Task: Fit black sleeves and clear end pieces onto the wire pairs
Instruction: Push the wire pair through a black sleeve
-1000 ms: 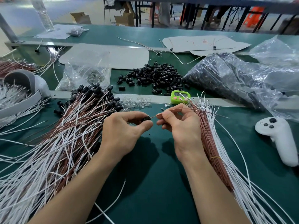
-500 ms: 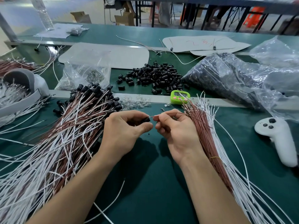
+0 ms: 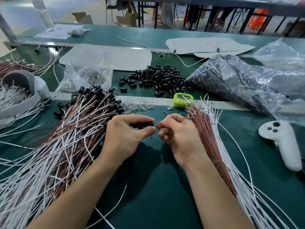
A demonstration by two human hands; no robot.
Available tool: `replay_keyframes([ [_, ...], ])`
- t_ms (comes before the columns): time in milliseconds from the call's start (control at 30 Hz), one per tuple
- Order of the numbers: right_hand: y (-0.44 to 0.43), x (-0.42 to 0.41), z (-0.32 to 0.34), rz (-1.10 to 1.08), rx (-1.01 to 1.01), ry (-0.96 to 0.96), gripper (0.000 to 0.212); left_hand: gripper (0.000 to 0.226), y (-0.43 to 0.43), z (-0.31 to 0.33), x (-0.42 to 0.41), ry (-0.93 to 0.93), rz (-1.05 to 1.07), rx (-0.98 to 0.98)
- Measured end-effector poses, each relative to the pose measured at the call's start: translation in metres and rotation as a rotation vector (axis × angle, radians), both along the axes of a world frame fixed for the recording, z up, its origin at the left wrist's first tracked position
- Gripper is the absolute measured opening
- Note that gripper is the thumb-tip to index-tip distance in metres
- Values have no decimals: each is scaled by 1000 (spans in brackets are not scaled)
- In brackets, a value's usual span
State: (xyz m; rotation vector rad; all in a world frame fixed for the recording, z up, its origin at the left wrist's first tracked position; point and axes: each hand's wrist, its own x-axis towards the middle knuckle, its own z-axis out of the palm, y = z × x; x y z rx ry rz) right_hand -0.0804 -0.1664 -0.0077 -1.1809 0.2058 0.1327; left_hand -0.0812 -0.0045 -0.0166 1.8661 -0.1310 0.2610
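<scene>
My left hand (image 3: 125,134) pinches a small black sleeve (image 3: 151,124) between thumb and forefinger. My right hand (image 3: 179,134) pinches a thin red-brown wire (image 3: 158,122) whose tip points at the sleeve's opening, a small gap apart. A bundle of bare brown and white wire pairs (image 3: 212,138) lies under and right of my right hand. Wire pairs fitted with black sleeves (image 3: 69,129) are heaped to the left. Loose black sleeves (image 3: 156,78) lie in a pile beyond the metal strip. Clear end pieces (image 3: 140,105) are scattered just behind my hands.
A green timer (image 3: 181,100) sits on the strip. A white controller (image 3: 280,142) lies at right. Plastic bags of parts (image 3: 239,83) fill the back right; a smaller clear bag (image 3: 85,78) lies back left. A grey-white headset (image 3: 24,86) sits at far left.
My right hand has slid down the wire toward its tip and drawn left and nearer me; the long wire end seen earlier now shows as a short stub facing the sleeve.
</scene>
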Motion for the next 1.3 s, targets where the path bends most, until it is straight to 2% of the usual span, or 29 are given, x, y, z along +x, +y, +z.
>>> replay_keyframes([
  [167, 4, 0, -2, 19, -94, -11, 22, 26, 2, 1, 3, 12, -15, -58],
  [333, 8, 0, -3, 23, -84, -11, 26, 24, 0, -2, 3, 85, -26, -137],
  [467, 7, 0, -3, -25, -65, -30, 37, 23, -1, -4, 3, 133, -10, -127],
  [633, 3, 2, -4, 29, -89, -32, 46, 17, -3, -4, 4, 138, 6, -130],
  [833, 1, 2, -6, 57, -125, -64, 42, 15, -4, -1, 3, 155, -54, -149],
  [933, 1, 2, -6, 12, -133, -64, 38, 22, -3, -2, 3, 144, -16, -107],
  [1067, -3, 3, -4, -98, -42, -71, 30, 39, -3, -1, 0, 114, 124, -77],
  [1133, -2, 4, -4, -102, -88, -97, 31, 33, -4, -1, -1, 91, 136, -57],
  [1300, 11, -3, -5, 124, -308, -133, 24, 22, -6, -2, -6, 52, -4, 39],
])
